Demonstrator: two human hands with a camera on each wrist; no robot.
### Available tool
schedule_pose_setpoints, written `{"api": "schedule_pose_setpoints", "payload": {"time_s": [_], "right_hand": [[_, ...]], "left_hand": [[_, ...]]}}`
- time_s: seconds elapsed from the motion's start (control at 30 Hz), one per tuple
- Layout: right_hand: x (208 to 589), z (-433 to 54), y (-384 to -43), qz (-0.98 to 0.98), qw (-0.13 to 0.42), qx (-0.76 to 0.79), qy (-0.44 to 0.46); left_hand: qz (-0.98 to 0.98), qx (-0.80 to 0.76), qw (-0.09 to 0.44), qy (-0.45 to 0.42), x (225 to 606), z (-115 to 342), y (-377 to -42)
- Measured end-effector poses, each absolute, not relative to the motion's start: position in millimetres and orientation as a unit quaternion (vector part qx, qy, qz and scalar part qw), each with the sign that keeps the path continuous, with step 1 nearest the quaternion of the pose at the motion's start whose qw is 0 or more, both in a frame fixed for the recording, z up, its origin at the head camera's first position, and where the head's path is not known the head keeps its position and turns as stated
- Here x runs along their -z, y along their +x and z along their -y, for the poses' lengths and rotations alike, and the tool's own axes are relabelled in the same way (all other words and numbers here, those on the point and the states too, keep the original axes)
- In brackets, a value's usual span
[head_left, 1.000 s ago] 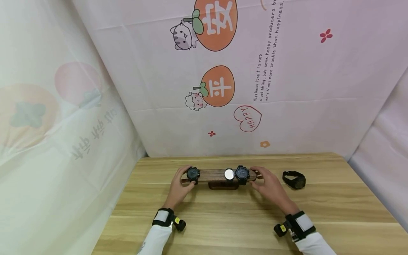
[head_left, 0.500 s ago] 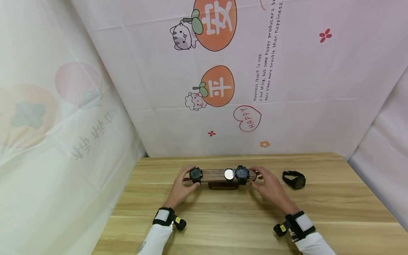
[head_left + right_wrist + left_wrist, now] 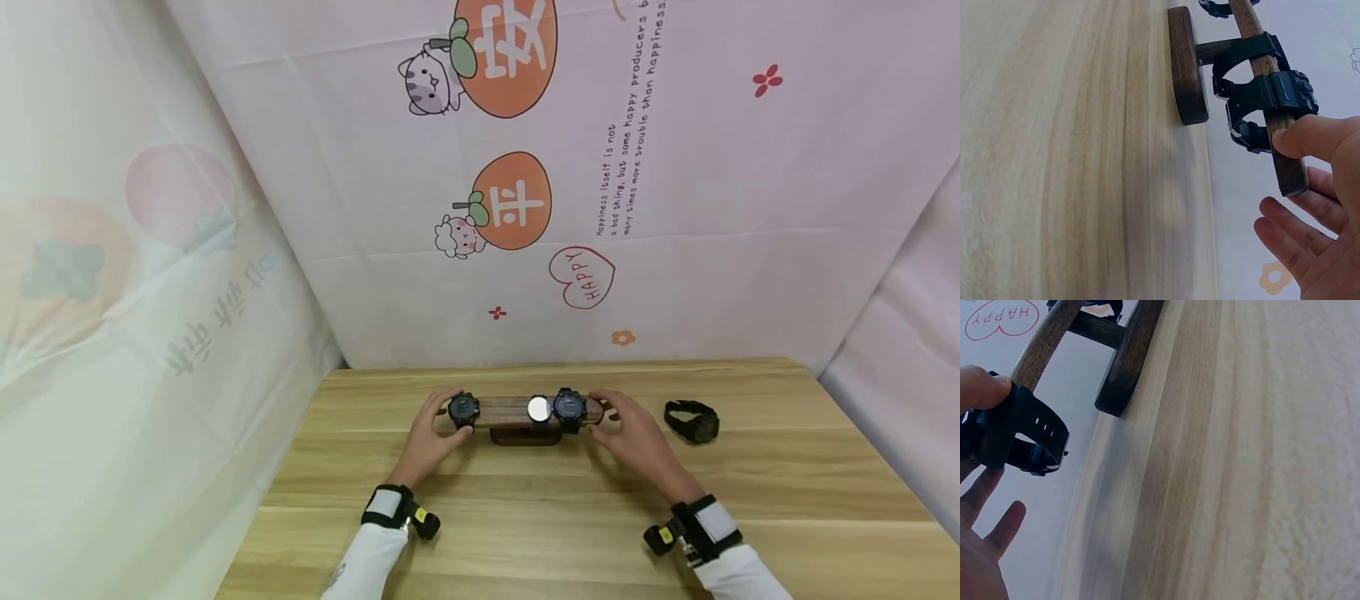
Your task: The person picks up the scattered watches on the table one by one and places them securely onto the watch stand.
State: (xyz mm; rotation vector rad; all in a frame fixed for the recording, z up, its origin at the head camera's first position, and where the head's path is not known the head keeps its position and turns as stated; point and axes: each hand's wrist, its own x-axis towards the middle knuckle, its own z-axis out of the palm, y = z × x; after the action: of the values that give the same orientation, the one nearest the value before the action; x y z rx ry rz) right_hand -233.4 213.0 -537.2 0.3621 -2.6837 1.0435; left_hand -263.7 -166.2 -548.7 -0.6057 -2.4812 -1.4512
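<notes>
A dark wooden watch stand (image 3: 504,410) has a horizontal bar above a small base (image 3: 506,438). My left hand (image 3: 427,442) pinches a black watch (image 3: 464,407) at the bar's left end. In the left wrist view the thumb presses the strap (image 3: 1038,422) where the bar meets it; the bar's tip is hidden there. At the other end my right hand (image 3: 636,433) grips the bar, thumb on one side and fingers beneath, as the right wrist view shows at the bar tip (image 3: 1291,175). A white-faced watch (image 3: 539,408) and another black watch (image 3: 569,406) sit around the bar.
A loose black watch (image 3: 697,423) lies on the wooden table (image 3: 525,517), right of my right hand. Behind the table hangs a printed white cloth (image 3: 420,317), and more cloth (image 3: 165,417) closes off the left side.
My left hand has slid the black watch a little to the right along the bar, toward the stand's middle. My right hand keeps its grip on the other end.
</notes>
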Motion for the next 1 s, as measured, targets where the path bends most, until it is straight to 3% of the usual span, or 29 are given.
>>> {"api": "schedule_pose_setpoints", "payload": {"time_s": [1.0], "right_hand": [[536.1,-214.3,-233.0,0.919,0.12,-0.353,0.126]], "left_hand": [[0.858,0.434,0.106,-0.253,540.1,138.7,-268.9]]}}
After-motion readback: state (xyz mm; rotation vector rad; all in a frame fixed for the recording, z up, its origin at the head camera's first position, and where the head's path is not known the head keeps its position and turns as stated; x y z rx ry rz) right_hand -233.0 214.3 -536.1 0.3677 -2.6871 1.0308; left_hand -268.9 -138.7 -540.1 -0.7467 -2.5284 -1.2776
